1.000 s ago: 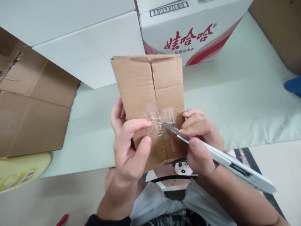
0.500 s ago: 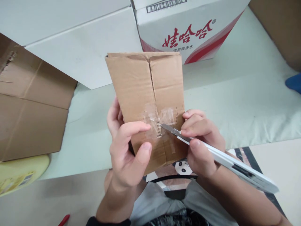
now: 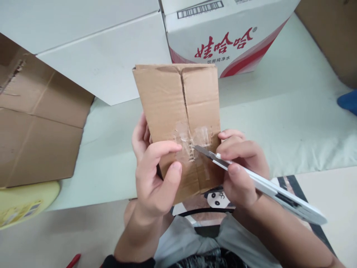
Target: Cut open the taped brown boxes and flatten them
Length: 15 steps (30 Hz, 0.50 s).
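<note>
A small brown cardboard box (image 3: 167, 96) is held up in front of me, its flaps meeting along a centre seam. Clear tape (image 3: 182, 139), wrinkled and torn, covers the lower part of that seam. My left hand (image 3: 156, 171) grips the box from its left side, with thumb and index finger on the front face near the tape. In my right hand (image 3: 242, 167) is a white utility knife (image 3: 273, 190), blade out. The blade tip lies at the seam among the tape. My right fingers also touch the box's right edge.
Behind stand a white carton (image 3: 111, 63) and a white carton with red lettering (image 3: 223, 48). At left are a large brown box (image 3: 41, 137) and a yellow container (image 3: 30, 201). A blue object (image 3: 347, 101) lies on the pale green surface (image 3: 279, 123) at right.
The box and both hands appear slightly farther right in view, along with the background. The knife tip stays near the taped seam, and both grips look the same.
</note>
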{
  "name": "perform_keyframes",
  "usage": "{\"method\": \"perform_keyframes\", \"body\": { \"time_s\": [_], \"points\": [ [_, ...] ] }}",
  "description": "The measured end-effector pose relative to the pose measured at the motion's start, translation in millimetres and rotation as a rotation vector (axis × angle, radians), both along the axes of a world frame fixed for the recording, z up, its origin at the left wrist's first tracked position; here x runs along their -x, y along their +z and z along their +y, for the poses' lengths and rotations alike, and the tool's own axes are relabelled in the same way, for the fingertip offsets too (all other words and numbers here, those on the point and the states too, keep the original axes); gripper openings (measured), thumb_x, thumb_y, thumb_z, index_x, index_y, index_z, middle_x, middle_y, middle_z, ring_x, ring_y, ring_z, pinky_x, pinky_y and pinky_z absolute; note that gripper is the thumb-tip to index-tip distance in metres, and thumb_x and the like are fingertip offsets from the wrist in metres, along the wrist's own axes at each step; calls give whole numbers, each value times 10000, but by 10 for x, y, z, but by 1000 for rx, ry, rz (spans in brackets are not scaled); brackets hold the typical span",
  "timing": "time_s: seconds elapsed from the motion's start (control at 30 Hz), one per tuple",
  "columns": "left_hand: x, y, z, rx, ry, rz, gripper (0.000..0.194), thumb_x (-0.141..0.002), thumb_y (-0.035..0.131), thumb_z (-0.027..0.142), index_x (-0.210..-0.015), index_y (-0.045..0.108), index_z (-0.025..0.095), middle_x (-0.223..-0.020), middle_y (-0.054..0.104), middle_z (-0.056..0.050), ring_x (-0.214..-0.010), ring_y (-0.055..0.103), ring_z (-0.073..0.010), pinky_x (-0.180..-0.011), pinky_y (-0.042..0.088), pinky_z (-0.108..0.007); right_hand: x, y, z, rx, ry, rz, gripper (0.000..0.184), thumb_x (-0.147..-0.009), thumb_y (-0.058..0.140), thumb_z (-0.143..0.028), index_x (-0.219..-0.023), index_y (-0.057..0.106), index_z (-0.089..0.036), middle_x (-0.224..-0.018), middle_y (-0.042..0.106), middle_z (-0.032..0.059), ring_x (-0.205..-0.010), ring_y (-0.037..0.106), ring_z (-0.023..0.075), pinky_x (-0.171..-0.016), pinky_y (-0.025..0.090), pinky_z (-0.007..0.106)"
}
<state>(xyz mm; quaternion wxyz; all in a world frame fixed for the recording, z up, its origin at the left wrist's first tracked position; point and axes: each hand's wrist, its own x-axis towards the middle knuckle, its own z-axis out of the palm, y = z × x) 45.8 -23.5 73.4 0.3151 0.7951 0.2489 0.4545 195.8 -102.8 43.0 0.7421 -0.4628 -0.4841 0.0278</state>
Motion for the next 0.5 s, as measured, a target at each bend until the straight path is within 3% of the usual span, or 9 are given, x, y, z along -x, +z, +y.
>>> {"method": "perform_keyframes", "body": {
  "time_s": [0.17,0.27,0.37,0.43,0.5],
  "points": [
    [74,-23,83,49,61,-8,162,-890,663,316,-1038,726,298,-1466,585,-48,-1469,488,-367,-1242,407,-595,65,7,69,-114,0,129,41,-959,547,-302,-949,577,-277,-714,571,-28,-655,591,191,-884,588,468],
    [181,-27,197,157,139,-64,209,-830,729,350,-1027,747,283,-1331,654,-63,-1354,561,-345,-1206,420,-534,1,-13,101,-167,-91,169,74,-934,548,-342,-920,590,-283,-768,569,5,-765,625,218,-823,596,439],
    [276,2,340,327,273,-155,233,-742,767,346,-969,753,294,-1060,693,-52,-1000,643,-262,-895,544,-410,-161,-83,97,-76,-236,174,60,-816,597,-250,-866,595,-283,-835,543,20,-864,612,224,-900,574,455],
    [321,21,439,432,407,-198,259,-673,764,310,-930,737,286,-950,692,-33,-836,608,-210,-692,507,-334,-284,-143,75,7,-304,144,148,-757,580,-167,-851,574,-281,-847,543,13,-891,624,221,-988,550,489],
    [357,27,532,518,513,-229,320,-601,751,287,-915,704,249,-901,694,-9,-770,598,-171,-611,467,-282,-393,-191,49,137,-322,82,169,-761,555,-141,-857,556,-279,-831,571,7,-849,644,217,-932,555,473]
  ]
}}
